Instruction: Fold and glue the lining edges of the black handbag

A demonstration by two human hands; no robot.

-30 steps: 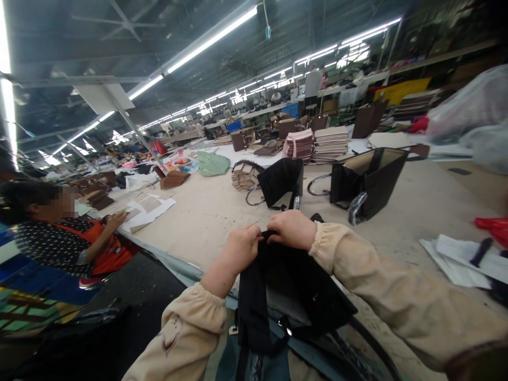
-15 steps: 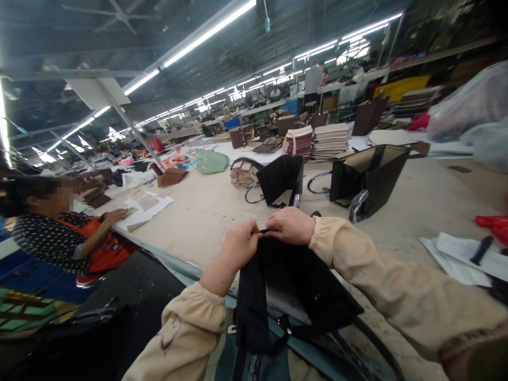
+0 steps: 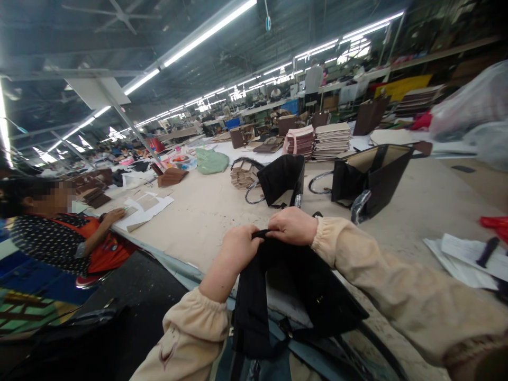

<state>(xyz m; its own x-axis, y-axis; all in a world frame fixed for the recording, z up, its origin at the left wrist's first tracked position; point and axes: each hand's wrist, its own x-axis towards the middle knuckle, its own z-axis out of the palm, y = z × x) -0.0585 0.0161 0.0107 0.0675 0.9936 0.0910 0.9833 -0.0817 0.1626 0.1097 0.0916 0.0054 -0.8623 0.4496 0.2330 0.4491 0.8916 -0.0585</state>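
Note:
A black handbag (image 3: pixel 329 288) lies tilted at the table's near edge, its opening and pale grey inside showing. My left hand (image 3: pixel 240 246) pinches the bag's black top edge at its far corner. Close beside it, my right hand (image 3: pixel 292 226) grips the same edge, fingers pressed together. A short stretch of the edge shows between the two hands. Just beyond my hands stand two more black handbags, a smaller one (image 3: pixel 281 180) and a larger one (image 3: pixel 379 182), both with plastic-wrapped handles.
The table (image 3: pixel 190 211) holds stacked pale and maroon panels (image 3: pixel 331 142), a green plastic bag (image 3: pixel 211 160) and white papers (image 3: pixel 462 259) at the right. A co-worker (image 3: pixel 51 233) in an orange apron sits at the left edge. Clear plastic bags (image 3: pixel 472 106) lie far right.
My left hand has shifted slightly down and away from my right hand, so more of the black edge shows between them. The bag has moved a little.

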